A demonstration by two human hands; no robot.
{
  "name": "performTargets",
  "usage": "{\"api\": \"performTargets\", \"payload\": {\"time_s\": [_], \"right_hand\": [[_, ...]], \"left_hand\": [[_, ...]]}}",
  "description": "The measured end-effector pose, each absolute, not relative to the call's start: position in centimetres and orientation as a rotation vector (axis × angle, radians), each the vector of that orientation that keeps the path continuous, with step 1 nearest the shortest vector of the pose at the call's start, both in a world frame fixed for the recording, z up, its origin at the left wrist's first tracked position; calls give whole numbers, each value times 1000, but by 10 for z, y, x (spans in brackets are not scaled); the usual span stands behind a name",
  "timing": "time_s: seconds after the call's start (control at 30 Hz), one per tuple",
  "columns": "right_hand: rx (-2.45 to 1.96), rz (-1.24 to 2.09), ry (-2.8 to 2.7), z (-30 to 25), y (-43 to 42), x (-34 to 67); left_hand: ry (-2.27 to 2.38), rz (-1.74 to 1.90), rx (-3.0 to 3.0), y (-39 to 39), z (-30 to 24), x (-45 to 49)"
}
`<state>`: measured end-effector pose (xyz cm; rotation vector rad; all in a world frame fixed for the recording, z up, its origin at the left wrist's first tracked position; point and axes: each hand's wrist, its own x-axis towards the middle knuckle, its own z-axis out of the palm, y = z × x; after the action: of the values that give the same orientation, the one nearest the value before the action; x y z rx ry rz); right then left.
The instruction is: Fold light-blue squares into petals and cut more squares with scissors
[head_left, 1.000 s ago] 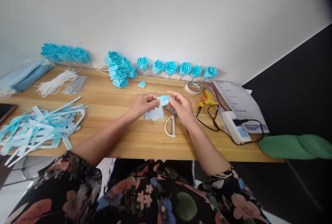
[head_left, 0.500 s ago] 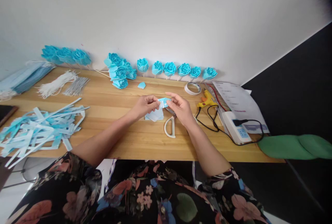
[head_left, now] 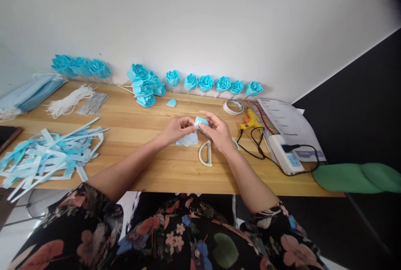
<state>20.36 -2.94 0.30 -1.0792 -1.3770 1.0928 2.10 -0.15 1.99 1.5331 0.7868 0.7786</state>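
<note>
A: Hands?

B: Left hand (head_left: 175, 130) and right hand (head_left: 217, 130) meet above the middle of the table (head_left: 150, 174). Both pinch one small blue piece (head_left: 200, 121) between thumb and fingertips, fingers drawn in close. Its shape is hard to make out, since the fingers cover most of it.

A: Under them?

B: Pale blue sheets (head_left: 188, 140) lie flat on the wood, partly hidden by the left hand. Just beside the right wrist lies a white D-shaped handle (head_left: 206, 153); whatever it belongs to runs under the right hand and out of sight.

A: Edges of view?

B: A stack of face masks (head_left: 28, 92) is cut off at the far left, as is a dark flat object (head_left: 8, 134) I cannot identify. A heap of blue strips (head_left: 46, 153) overhangs the near edge. At right, a green shape (head_left: 357, 176) runs out of frame.

A: Back wall?

B: Blue roses (head_left: 216, 83) in a row, stems mostly hidden. The tape roll (head_left: 233, 106) and yellow glue gun (head_left: 249, 119) lie well apart from the hands.
</note>
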Motion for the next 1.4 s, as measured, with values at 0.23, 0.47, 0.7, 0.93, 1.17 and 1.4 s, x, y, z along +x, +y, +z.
{"api": "performTargets", "payload": {"time_s": [0.23,0.47,0.7,0.93,1.17,1.4], "right_hand": [[-1080,1071,-1474,5,-31,203],[-1189,909,-1582,8,-35,202],[-1178,967,-1551,8,-35,204],[-1082,1075,-1514,7,-32,206],[-1204,924,-1616,8,-35,203],[-1176,975,-1539,11,-35,206]], "left_hand": [[830,767,1581,-1,12,22],[818,709,1816,-1,14,19],[811,686,1782,-1,16,19],[833,693,1748,0,13,20],[763,671,1785,-2,17,18],[735,628,1750,-2,19,16]]}}
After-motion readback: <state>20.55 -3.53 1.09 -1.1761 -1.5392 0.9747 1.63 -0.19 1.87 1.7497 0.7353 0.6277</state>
